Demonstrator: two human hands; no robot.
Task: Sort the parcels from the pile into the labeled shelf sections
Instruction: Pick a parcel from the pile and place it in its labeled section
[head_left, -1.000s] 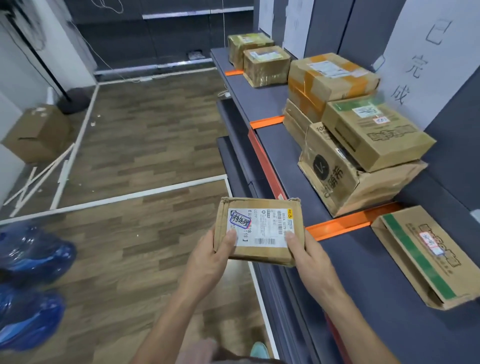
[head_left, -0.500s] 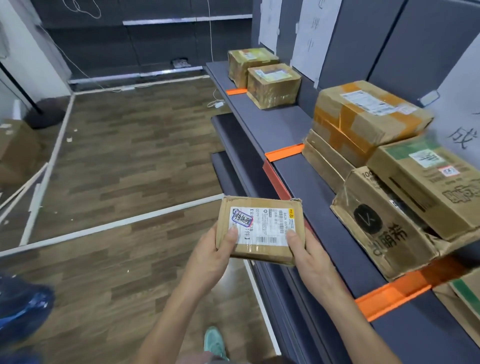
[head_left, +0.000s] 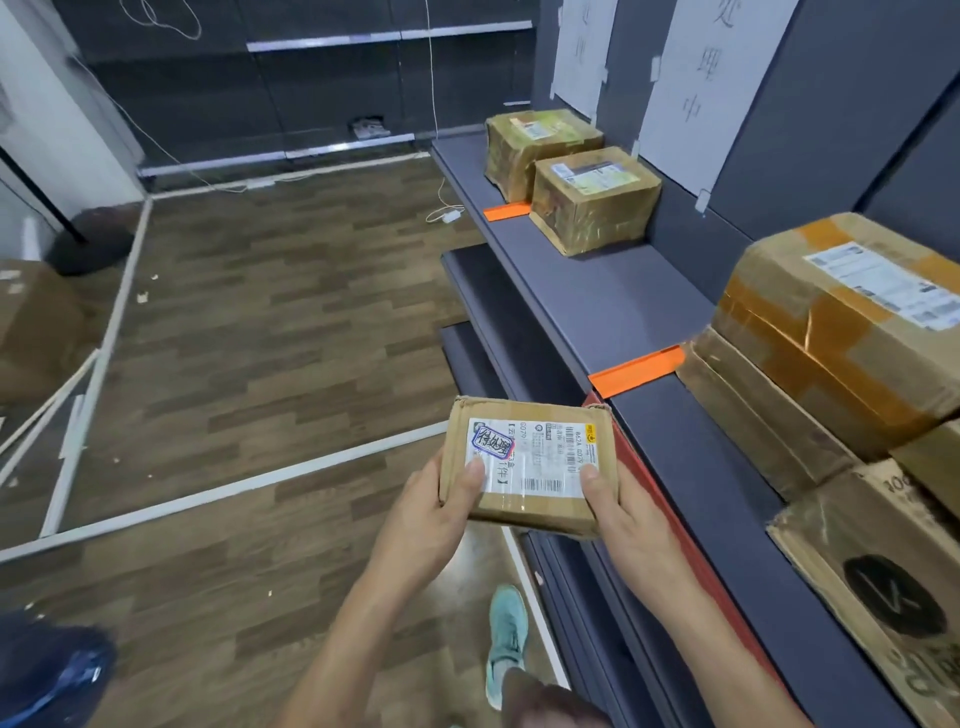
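The fingers (head_left: 470, 480) of both hands clasp a small flat brown cardboard parcel (head_left: 524, 457) with a white shipping label. The thumbs press on its top and the rest are hidden underneath. The left hand (head_left: 431, 519) and right hand (head_left: 631, 525) hold its near corners, forearms reaching forward, beside the front edge of the dark grey metal shelf (head_left: 613, 301). Bare shelf lies open between the orange plastic divider strip (head_left: 636, 370) and a tape-wrapped brown box (head_left: 592, 200). To the left stretches wooden plank floor (head_left: 260, 338).
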